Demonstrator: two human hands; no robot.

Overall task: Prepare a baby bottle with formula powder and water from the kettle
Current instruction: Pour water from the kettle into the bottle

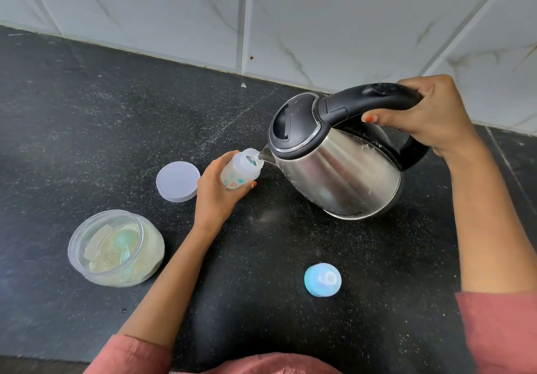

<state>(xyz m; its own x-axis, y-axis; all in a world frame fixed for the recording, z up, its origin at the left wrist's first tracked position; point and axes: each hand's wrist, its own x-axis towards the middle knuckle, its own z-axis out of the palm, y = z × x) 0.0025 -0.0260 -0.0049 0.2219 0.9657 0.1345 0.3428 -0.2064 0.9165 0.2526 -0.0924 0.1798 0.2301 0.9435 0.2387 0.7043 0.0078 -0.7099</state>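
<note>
My left hand [216,192] grips a small translucent baby bottle [241,171] with leaf prints, tilted toward the right above the black counter. My right hand [427,114] holds the black handle of a steel kettle [343,170], which is tipped to the left. The kettle's spout touches the bottle's open mouth and water runs into it. An open clear jar of pale formula powder [116,247] with a green scoop inside stands at the left. The blue bottle cap with its teat [322,280] rests on the counter near me.
The jar's round white lid [177,181] lies flat just left of my left hand. The black speckled counter [87,112] runs back to a white marble-tiled wall [319,18]. Its front edge is near my body.
</note>
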